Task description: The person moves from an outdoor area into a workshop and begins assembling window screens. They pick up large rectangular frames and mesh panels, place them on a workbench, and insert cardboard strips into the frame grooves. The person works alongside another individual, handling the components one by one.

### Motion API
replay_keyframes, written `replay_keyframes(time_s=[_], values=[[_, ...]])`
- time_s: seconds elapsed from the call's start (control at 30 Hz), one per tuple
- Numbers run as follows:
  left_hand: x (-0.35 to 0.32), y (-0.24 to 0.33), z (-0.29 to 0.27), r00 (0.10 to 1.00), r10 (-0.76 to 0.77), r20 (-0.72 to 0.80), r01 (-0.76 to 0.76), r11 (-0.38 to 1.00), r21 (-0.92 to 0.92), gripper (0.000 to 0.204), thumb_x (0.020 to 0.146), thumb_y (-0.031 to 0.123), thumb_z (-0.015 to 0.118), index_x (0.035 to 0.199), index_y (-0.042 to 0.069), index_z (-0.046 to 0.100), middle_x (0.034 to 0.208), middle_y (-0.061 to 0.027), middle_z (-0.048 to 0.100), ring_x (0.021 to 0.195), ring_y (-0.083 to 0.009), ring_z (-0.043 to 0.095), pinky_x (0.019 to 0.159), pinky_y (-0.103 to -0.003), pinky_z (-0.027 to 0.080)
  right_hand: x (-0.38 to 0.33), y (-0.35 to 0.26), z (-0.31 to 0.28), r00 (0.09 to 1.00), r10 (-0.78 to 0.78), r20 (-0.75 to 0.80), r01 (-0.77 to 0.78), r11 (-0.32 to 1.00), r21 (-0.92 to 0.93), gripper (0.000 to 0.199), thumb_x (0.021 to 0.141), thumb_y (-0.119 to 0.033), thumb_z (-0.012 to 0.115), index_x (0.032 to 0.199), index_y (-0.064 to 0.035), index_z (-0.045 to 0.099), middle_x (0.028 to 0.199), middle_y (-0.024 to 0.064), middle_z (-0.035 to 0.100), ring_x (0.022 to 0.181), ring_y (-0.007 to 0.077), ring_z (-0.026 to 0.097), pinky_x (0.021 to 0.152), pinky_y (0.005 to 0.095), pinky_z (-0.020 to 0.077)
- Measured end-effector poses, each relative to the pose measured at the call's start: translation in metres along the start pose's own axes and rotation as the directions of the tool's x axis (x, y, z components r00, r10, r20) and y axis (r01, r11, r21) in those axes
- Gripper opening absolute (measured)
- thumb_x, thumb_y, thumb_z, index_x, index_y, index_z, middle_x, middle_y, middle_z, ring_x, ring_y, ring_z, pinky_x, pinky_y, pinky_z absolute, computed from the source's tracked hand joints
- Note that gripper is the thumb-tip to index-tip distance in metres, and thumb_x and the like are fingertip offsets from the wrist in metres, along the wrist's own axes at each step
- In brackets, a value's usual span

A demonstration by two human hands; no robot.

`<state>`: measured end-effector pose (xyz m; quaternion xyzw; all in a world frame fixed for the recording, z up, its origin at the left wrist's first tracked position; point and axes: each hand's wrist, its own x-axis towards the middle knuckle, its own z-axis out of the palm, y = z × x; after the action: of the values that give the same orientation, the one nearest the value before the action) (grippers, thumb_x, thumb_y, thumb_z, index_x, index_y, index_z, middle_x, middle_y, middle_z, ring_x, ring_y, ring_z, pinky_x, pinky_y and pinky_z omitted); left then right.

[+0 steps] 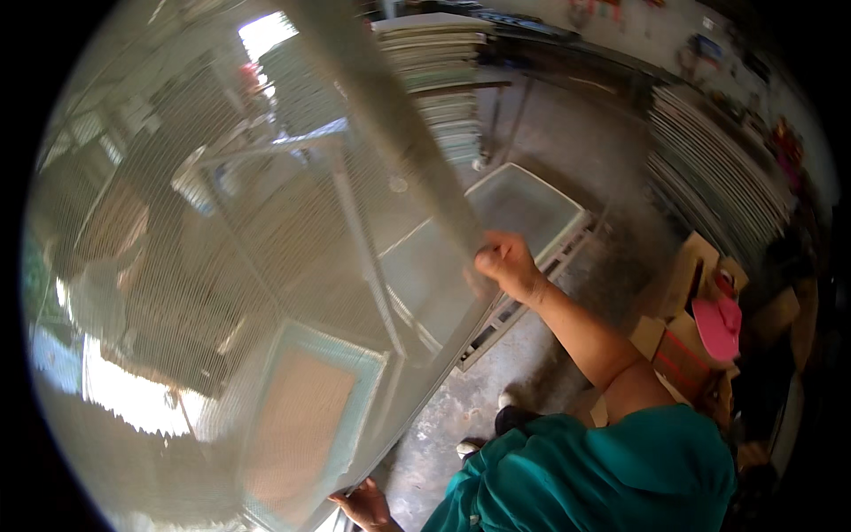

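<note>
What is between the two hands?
In the head view, the mesh screen edge runs from the right hand to the left hand, with concrete floor beside it.

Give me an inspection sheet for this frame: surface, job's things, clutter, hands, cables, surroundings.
surface: concrete floor, bare and stained.
job's things: large mesh screen frame held up, tilted, close to the camera.
clutter: cardboard boxes and a pink cap at right.
hands: right hand grips the screen's upper edge; left hand holds its lower edge.
cables: nothing seen.
surroundings: stacked frames behind; a flat tray frame on the floor.
</note>
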<state>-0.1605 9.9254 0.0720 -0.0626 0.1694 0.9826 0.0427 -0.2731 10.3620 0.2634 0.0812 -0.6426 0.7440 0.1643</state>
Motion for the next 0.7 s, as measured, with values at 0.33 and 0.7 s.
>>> replay_keyframes(time_s=[0.33, 0.7], values=[[0.120, -0.141, 0.203, 0.860, -0.100, 0.501, -0.357, 0.584, 0.729, 0.067, 0.076, 0.052, 0.060, 0.113, -0.002, 0.050, 0.110, -0.0153, 0.054, 0.102, -0.0298, 0.053, 0.091, -0.046, 0.039, -0.073, 0.063, -0.237, 0.598, -0.008, -0.801, 0.169, 0.979, 0.116, 0.037, 0.087, -0.037, 0.052, 0.094, -0.0010, 0.059, 0.083, 0.0040, 0.059, 0.072, 0.0136, 0.054, 0.058, 0.0280, 0.0457], [0.201, -0.493, 0.332, 0.723, -0.655, 0.219, 0.221, 0.521, 0.824, 0.045, 0.074, 0.022, 0.070, 0.104, -0.006, 0.053, 0.095, -0.0132, 0.058, 0.089, -0.0248, 0.057, 0.083, -0.038, 0.046, -0.240, 0.052, -0.488, 0.094, 0.323, -0.942, -0.122, 0.942, 0.311, 0.062, 0.083, -0.049, 0.054, 0.120, 0.0008, 0.048, 0.117, 0.0098, 0.051, 0.103, 0.0215, 0.048, 0.090, 0.0337, 0.0384]])
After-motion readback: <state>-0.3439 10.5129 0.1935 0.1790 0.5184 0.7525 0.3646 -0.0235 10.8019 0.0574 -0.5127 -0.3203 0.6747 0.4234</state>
